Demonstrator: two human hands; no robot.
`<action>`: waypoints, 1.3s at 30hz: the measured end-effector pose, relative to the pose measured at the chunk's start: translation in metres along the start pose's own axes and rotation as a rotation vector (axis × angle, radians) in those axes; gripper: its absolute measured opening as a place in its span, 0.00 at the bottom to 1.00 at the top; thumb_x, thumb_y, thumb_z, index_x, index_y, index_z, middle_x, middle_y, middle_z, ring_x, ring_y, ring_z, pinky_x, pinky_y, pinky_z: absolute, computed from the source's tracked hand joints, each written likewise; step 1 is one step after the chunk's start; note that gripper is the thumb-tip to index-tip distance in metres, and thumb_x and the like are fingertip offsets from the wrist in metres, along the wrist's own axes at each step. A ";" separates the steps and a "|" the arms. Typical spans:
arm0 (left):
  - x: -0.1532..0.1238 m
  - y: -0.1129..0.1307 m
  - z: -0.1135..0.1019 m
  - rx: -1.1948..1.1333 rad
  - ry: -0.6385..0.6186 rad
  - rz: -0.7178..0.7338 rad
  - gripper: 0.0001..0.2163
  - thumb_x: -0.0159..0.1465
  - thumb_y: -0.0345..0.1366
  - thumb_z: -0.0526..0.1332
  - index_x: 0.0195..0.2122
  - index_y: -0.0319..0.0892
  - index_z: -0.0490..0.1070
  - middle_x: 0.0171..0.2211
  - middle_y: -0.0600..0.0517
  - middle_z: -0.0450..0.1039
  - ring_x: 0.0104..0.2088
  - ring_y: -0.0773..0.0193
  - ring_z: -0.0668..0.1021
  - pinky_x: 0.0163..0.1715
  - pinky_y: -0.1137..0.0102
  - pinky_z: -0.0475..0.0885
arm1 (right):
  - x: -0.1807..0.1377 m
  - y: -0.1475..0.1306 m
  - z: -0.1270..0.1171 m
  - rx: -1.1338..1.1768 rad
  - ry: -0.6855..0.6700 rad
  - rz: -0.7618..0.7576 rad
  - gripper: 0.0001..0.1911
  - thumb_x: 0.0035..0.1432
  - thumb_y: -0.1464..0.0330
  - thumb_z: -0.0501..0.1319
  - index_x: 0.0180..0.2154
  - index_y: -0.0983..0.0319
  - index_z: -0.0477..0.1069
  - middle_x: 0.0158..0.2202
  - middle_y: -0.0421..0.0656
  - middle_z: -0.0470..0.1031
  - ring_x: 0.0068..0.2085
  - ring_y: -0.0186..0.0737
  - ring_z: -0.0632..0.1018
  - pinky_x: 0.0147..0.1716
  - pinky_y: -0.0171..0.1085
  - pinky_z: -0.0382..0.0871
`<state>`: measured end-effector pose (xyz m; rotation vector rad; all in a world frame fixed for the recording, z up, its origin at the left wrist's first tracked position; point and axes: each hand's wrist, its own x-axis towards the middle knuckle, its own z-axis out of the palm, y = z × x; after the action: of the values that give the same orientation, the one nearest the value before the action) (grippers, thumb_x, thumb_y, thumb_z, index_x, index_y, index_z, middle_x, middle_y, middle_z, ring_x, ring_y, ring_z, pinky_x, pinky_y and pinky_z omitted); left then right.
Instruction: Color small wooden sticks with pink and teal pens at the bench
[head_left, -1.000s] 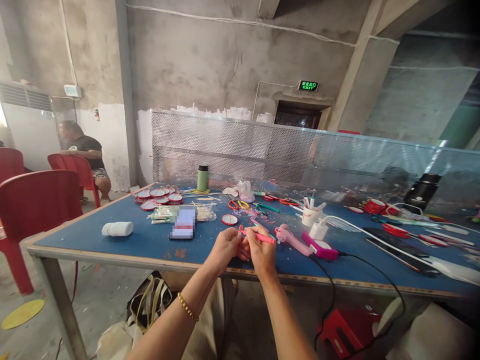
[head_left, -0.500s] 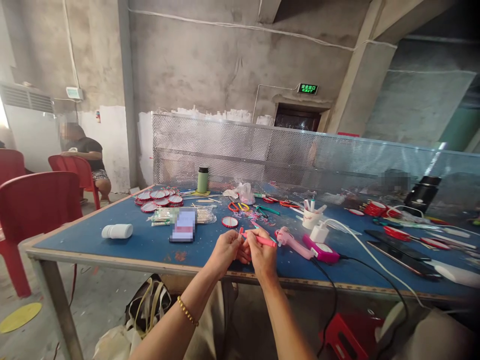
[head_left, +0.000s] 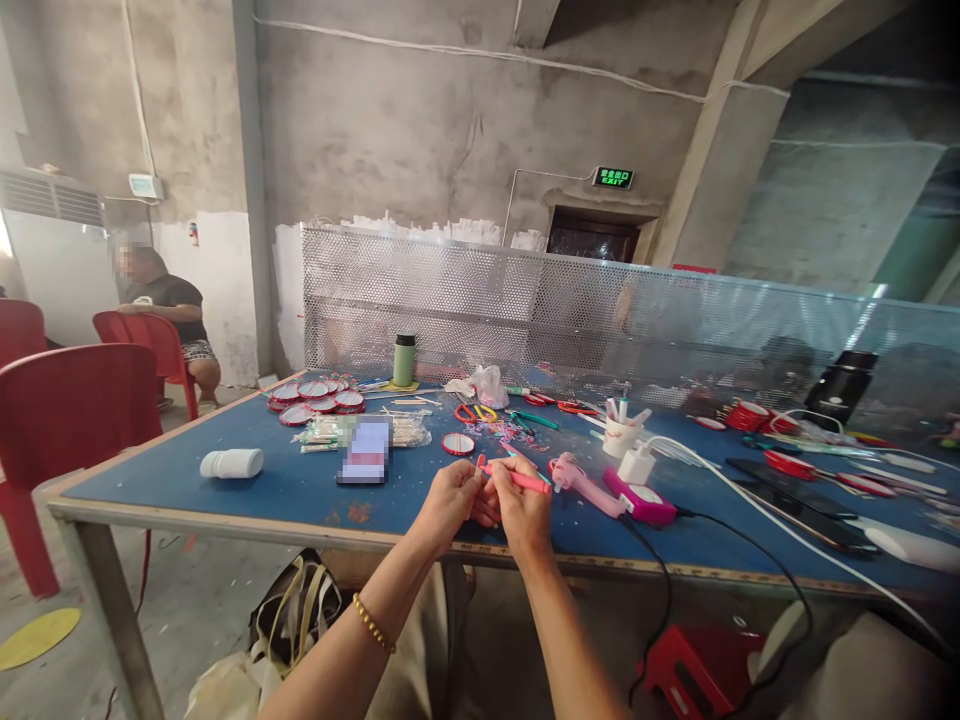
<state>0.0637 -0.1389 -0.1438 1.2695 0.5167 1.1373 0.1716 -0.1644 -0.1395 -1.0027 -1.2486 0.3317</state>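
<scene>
Above the front edge of the blue table (head_left: 292,500), my two hands are close together. My right hand (head_left: 523,510) is closed around a slim coral-pink pen-like tool (head_left: 534,482), its narrow end pointing toward my left fingers. My left hand (head_left: 448,500) is pinched on a small red piece (head_left: 481,462), mostly hidden by the fingers. Just beyond them lies a round white disc with a red rim (head_left: 458,444). A pink glue gun (head_left: 581,485) rests to the right of my right hand, beside a magenta box (head_left: 641,500).
A phone (head_left: 365,452), wrapped sticks (head_left: 409,430), a white bottle (head_left: 232,463) and stacked red-rimmed discs (head_left: 319,391) are on the left. Scissors (head_left: 477,413), a cup of tools (head_left: 622,435) and cables lie beyond and right. A perforated metal screen (head_left: 450,300) stands behind. Someone sits far left.
The view has shifted very slightly. Both hands keep the same pose, still holding the pen-like tool and the small red piece.
</scene>
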 end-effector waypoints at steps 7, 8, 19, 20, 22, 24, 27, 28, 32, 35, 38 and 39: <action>-0.001 0.000 0.000 -0.013 -0.005 -0.003 0.23 0.53 0.57 0.67 0.28 0.42 0.62 0.19 0.55 0.71 0.17 0.67 0.76 0.20 0.72 0.74 | 0.000 -0.002 0.002 0.003 0.005 0.010 0.13 0.58 0.60 0.61 0.27 0.61 0.70 0.18 0.36 0.70 0.17 0.32 0.70 0.17 0.30 0.65; -0.001 0.000 0.000 -0.015 -0.006 -0.003 0.23 0.53 0.56 0.67 0.28 0.42 0.62 0.19 0.55 0.71 0.17 0.67 0.76 0.21 0.72 0.74 | 0.000 -0.003 0.002 0.008 0.010 0.015 0.13 0.58 0.59 0.62 0.28 0.61 0.70 0.18 0.36 0.70 0.17 0.32 0.70 0.17 0.30 0.65; 0.000 0.001 0.000 0.004 0.002 -0.018 0.23 0.53 0.57 0.66 0.28 0.42 0.62 0.18 0.55 0.70 0.17 0.67 0.75 0.20 0.72 0.73 | 0.001 -0.005 0.002 0.025 0.005 0.035 0.13 0.57 0.58 0.62 0.28 0.61 0.69 0.18 0.36 0.70 0.16 0.32 0.69 0.16 0.30 0.64; 0.000 0.001 0.000 0.008 0.004 -0.018 0.23 0.53 0.57 0.66 0.28 0.42 0.62 0.18 0.55 0.70 0.17 0.67 0.75 0.20 0.72 0.73 | 0.001 -0.005 0.002 0.023 0.003 0.033 0.13 0.57 0.58 0.62 0.28 0.61 0.69 0.18 0.36 0.70 0.16 0.32 0.69 0.16 0.30 0.64; -0.001 0.002 0.001 0.015 0.001 -0.017 0.23 0.53 0.57 0.66 0.28 0.42 0.62 0.18 0.55 0.70 0.17 0.67 0.75 0.20 0.72 0.73 | 0.001 -0.005 0.002 0.019 -0.001 0.029 0.13 0.58 0.58 0.62 0.28 0.61 0.69 0.19 0.36 0.70 0.17 0.32 0.69 0.16 0.30 0.64; -0.001 0.002 0.001 0.011 -0.005 -0.017 0.23 0.53 0.57 0.66 0.28 0.42 0.62 0.18 0.56 0.70 0.17 0.67 0.75 0.20 0.72 0.73 | 0.001 -0.005 0.002 0.015 -0.001 0.030 0.13 0.58 0.58 0.62 0.28 0.61 0.69 0.19 0.36 0.70 0.17 0.32 0.69 0.16 0.30 0.65; -0.001 0.002 0.001 -0.006 -0.007 -0.012 0.23 0.53 0.57 0.66 0.28 0.42 0.62 0.18 0.55 0.70 0.17 0.67 0.76 0.21 0.71 0.74 | 0.001 -0.006 0.002 0.015 -0.004 0.030 0.14 0.58 0.58 0.62 0.27 0.61 0.69 0.19 0.36 0.70 0.17 0.32 0.69 0.16 0.30 0.65; -0.001 0.002 0.001 -0.010 -0.004 -0.008 0.23 0.53 0.57 0.66 0.28 0.42 0.62 0.18 0.55 0.70 0.17 0.67 0.75 0.21 0.71 0.74 | 0.000 -0.007 0.002 0.016 -0.001 0.026 0.14 0.58 0.58 0.62 0.27 0.61 0.69 0.19 0.36 0.70 0.17 0.32 0.69 0.16 0.30 0.65; -0.003 0.004 0.002 -0.010 0.003 -0.003 0.22 0.54 0.55 0.67 0.28 0.41 0.63 0.17 0.56 0.69 0.16 0.67 0.75 0.21 0.71 0.74 | 0.000 -0.005 0.002 0.026 0.048 0.015 0.15 0.58 0.56 0.63 0.29 0.61 0.70 0.19 0.36 0.71 0.17 0.32 0.70 0.17 0.30 0.66; -0.004 0.005 0.002 -0.017 -0.006 -0.008 0.21 0.54 0.54 0.67 0.29 0.41 0.63 0.17 0.55 0.70 0.17 0.66 0.76 0.21 0.71 0.74 | 0.000 -0.004 0.001 0.017 0.050 0.009 0.14 0.59 0.57 0.63 0.30 0.61 0.70 0.19 0.36 0.70 0.18 0.32 0.70 0.18 0.30 0.66; -0.003 0.005 0.002 -0.020 -0.008 -0.012 0.21 0.54 0.54 0.67 0.29 0.41 0.63 0.18 0.55 0.70 0.18 0.66 0.76 0.21 0.72 0.74 | 0.000 -0.004 0.000 -0.010 0.038 -0.004 0.14 0.59 0.58 0.62 0.29 0.61 0.70 0.18 0.36 0.70 0.18 0.32 0.70 0.18 0.30 0.66; -0.003 0.005 0.001 -0.018 -0.007 -0.011 0.21 0.54 0.54 0.67 0.29 0.41 0.63 0.18 0.55 0.70 0.18 0.66 0.76 0.21 0.72 0.74 | -0.001 -0.004 0.000 -0.013 0.035 -0.006 0.14 0.59 0.58 0.62 0.29 0.61 0.70 0.18 0.36 0.70 0.18 0.33 0.70 0.18 0.30 0.66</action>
<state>0.0618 -0.1429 -0.1396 1.2525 0.5069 1.1257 0.1698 -0.1669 -0.1366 -1.0111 -1.2232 0.3005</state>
